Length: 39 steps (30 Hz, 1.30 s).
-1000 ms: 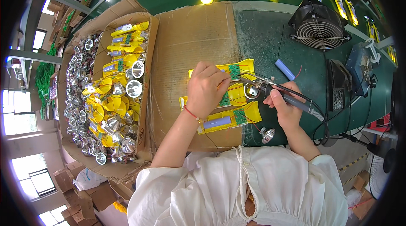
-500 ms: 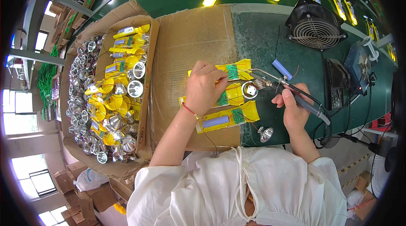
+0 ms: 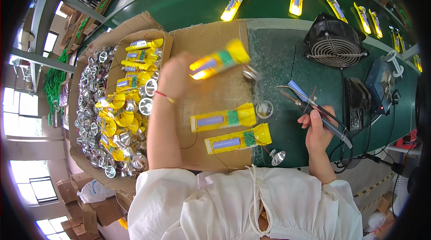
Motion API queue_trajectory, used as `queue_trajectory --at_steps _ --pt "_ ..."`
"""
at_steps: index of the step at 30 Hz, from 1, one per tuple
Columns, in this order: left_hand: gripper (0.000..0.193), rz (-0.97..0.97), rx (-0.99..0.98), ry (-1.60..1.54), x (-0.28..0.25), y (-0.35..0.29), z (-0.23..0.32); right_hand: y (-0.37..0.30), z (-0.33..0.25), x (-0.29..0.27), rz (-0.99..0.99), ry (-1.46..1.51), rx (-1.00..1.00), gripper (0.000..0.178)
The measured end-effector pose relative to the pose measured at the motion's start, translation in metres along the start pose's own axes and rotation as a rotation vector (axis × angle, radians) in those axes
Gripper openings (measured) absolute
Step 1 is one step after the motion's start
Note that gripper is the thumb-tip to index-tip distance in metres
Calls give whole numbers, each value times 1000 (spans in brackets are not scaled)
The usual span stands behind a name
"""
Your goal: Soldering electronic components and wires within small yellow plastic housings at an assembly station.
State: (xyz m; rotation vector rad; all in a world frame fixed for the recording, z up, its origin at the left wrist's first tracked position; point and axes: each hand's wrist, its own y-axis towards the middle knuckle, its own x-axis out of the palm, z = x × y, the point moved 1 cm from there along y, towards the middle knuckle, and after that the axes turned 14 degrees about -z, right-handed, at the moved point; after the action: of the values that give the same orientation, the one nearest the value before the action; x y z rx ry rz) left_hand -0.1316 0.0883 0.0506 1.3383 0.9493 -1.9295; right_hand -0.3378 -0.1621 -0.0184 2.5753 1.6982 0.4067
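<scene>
My left hand (image 3: 174, 77), smeared by motion, is above the cardboard sheet, closed at the left end of a yellow flashlight half-shell (image 3: 220, 61). That shell carries a battery and a green circuit board, and its left end glows. A silver reflector (image 3: 251, 73) dangles by its right end. My right hand (image 3: 319, 125) grips a soldering iron (image 3: 324, 123), its tip pointing up and left, beside a loose blue battery (image 3: 297, 89). Two more yellow half-shells lie in front of me, an upper one (image 3: 222, 118) and a lower one (image 3: 238, 141), with reflectors (image 3: 265, 109) at their right ends.
At left, a cardboard box (image 3: 164, 46) holds many reflectors and yellow shells. A black fan (image 3: 336, 42) and a blue soldering station (image 3: 379, 80) stand at right. Lit yellow shells (image 3: 296, 2) lie along the green far surface (image 3: 188, 4). Cables hang near my right hand.
My left hand has moved left and up with the top half-shell, which is now lifted and lit. The soldering iron has drawn back from the shells. The whole view has shifted slightly.
</scene>
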Motion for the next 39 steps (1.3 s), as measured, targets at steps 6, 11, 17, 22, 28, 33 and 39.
queue_trajectory --at_steps 6,11,17,22,28,33,39 --pt "39 420 -286 97 -38 116 -75 3 3 -2 8 49 45 14" --pt "37 336 -319 -26 19 163 -97 -7 8 -8 37 35 60 12" --pt "28 477 -82 -314 -1 78 -44 -3 8 -1 -21 44 49 9" --pt "12 304 51 -441 15 -37 16 -9 -3 7 -56 18 14 10" --pt "8 181 205 -539 62 -100 25 -28 -5 16 -161 -5 3 11" --pt "13 175 310 -281 73 -116 34 -43 -9 20 -235 43 -9 14" --pt "15 164 335 -317 76 -117 25 -54 -5 25 -219 0 11 13"
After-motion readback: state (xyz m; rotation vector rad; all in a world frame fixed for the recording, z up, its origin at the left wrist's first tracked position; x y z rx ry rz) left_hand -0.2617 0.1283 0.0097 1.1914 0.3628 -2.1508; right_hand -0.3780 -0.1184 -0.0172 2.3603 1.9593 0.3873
